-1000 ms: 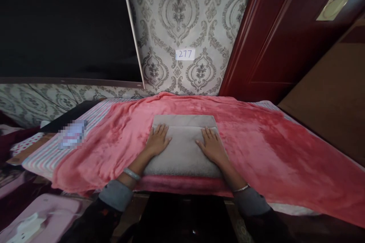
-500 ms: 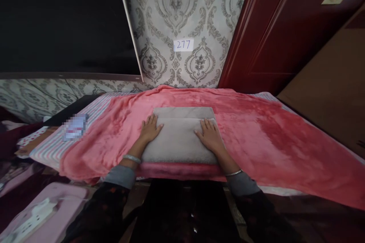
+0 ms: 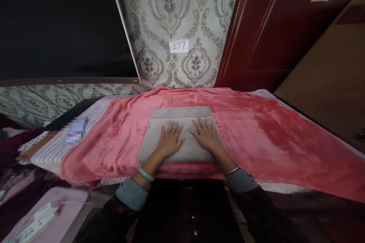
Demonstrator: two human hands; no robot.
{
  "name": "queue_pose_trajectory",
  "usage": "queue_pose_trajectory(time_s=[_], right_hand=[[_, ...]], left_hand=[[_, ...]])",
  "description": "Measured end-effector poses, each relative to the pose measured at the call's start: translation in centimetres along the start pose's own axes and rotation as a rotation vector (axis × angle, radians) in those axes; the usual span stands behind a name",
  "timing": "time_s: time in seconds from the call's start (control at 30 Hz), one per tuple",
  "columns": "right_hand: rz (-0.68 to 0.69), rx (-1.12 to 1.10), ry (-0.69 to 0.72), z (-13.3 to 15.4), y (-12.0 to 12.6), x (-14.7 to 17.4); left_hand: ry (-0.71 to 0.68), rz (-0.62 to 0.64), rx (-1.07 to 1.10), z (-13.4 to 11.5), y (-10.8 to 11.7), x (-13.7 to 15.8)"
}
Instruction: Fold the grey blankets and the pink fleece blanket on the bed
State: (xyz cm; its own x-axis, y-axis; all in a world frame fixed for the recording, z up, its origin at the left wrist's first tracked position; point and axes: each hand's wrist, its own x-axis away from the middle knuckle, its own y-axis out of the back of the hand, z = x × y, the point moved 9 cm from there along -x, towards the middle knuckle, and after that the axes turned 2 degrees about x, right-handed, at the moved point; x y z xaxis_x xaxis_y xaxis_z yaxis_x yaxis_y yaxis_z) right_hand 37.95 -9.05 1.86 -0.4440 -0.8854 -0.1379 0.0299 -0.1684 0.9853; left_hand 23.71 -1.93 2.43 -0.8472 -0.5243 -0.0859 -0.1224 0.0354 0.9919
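Observation:
A grey folded cloth (image 3: 182, 148), soft and plush-looking, lies flat on a pink blanket (image 3: 245, 136). Its far edge shows a separate strip, like a fold or lower layer. My left hand (image 3: 170, 139) rests palm down on the middle-left of the cloth, fingers spread. On the right part of the cloth lies my right hand (image 3: 208, 135), also flat with its fingers apart. Neither hand grips anything. Both forearms come in from the near side, over the blanket's front edge.
A striped sheet (image 3: 47, 154) shows under the blanket at the left, with a blurred-out pale item (image 3: 74, 131) on it. Behind are a large dark screen (image 3: 65, 26) and patterned wall. A pink stool (image 3: 70, 205) holds a white power strip (image 3: 37, 226) at lower left.
My left hand has moved right, from the cloth's left edge onto its middle-left. My right hand stays nearly where it was. The view has shifted slightly.

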Motion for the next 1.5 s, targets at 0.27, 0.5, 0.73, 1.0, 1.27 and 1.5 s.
queue_pose_trajectory(time_s=[0.27,0.5,0.73,1.0,1.27,1.5], right_hand=[[-0.020,-0.001,0.004,-0.1,-0.8,0.4],[0.001,-0.016,-0.007,-0.1,-0.8,0.4],[0.002,-0.042,-0.011,-0.1,-0.8,0.4],[-0.034,-0.073,-0.015,-0.1,-0.4,0.4],[-0.042,-0.099,-0.126,-0.8,0.0,0.1],[-0.003,-0.146,-0.234,-3.4,-0.1,-0.7]], left_hand=[[0.109,0.035,0.007,2.1,-0.4,0.0],[0.294,0.115,0.034,7.9,0.0,0.0],[0.407,0.052,0.102,11.1,0.5,1.3],[0.465,0.011,0.096,11.7,0.6,2.2],[0.474,-0.011,0.052,12.0,0.9,1.9],[0.462,-0.017,0.036,12.1,0.9,1.8]])
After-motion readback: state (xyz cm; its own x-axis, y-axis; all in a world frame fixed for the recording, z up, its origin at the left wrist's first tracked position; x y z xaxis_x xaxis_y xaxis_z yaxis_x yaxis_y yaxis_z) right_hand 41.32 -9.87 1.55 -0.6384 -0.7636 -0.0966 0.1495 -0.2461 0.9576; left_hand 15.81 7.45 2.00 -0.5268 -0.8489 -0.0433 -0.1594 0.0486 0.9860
